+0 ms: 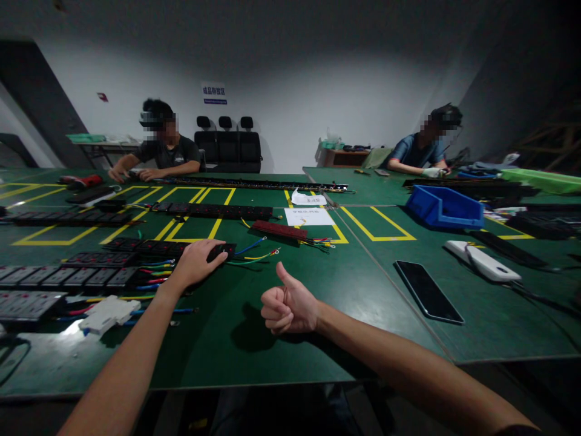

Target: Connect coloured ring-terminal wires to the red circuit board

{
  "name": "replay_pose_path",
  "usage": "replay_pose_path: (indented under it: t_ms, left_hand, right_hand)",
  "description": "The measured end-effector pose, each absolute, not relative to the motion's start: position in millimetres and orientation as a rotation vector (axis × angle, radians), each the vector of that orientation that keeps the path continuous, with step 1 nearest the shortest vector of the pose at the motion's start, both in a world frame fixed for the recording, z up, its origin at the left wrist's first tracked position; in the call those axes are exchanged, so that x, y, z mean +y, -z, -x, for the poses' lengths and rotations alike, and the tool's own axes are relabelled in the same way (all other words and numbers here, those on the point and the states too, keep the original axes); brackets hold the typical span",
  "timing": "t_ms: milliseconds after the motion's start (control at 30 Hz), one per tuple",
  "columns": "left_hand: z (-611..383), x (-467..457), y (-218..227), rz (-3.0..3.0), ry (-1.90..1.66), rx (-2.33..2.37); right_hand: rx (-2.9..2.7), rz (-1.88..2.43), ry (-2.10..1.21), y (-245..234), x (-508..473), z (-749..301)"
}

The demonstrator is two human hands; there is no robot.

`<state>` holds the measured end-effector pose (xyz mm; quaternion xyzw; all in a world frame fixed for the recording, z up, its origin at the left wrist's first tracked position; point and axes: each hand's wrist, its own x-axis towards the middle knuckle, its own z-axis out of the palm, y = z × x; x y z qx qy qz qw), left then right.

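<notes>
My left hand (198, 261) grips the end of a black socket strip (154, 247) on the green table, its fingers bent over the top. Blue, yellow and green wires with ring terminals (272, 252) come out of that end, past my fingertips. My right hand (288, 304) is held over the table with its fingers curled into a fist and the thumb pointing up; nothing shows in it. Left of my left forearm lie more socket strips (91, 277) with coloured wires. A white plastic part (110, 313) rests on wires close to that forearm.
Beyond my hands are a dark red strip (279, 230) with wires and a white paper sheet (308, 217). To the right lie a phone (429, 290), a white power bank-like device (482, 261) and a blue bin (445, 209). Two people sit across the table, hands on work.
</notes>
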<state>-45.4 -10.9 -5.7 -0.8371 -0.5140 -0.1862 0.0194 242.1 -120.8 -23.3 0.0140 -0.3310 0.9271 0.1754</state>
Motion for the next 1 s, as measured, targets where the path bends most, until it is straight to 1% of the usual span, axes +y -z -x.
replay_pose_path:
  t_ms: [167,300,500,800,1000]
  left_hand:
    - [45,-11,6,2.598,0.563,-1.586]
    - [45,-11,5,2.601,0.568,-1.591]
    - [44,-12,4,2.596,0.565,-1.594]
    - [44,-12,4,2.598,0.570,-1.607]
    - [44,-11,5,2.594,0.557,-1.591]
  right_hand:
    - [-0.994,-0.079,-2.652,27,-121,-243]
    - [-0.956,-0.054,-2.655,20,-128,-243]
    - [-0.735,0.076,-2.600,9,-134,-242]
    - [-0.662,0.311,-2.494,7,-132,-241]
    - [-0.646,0.183,-2.562,10,-132,-243]
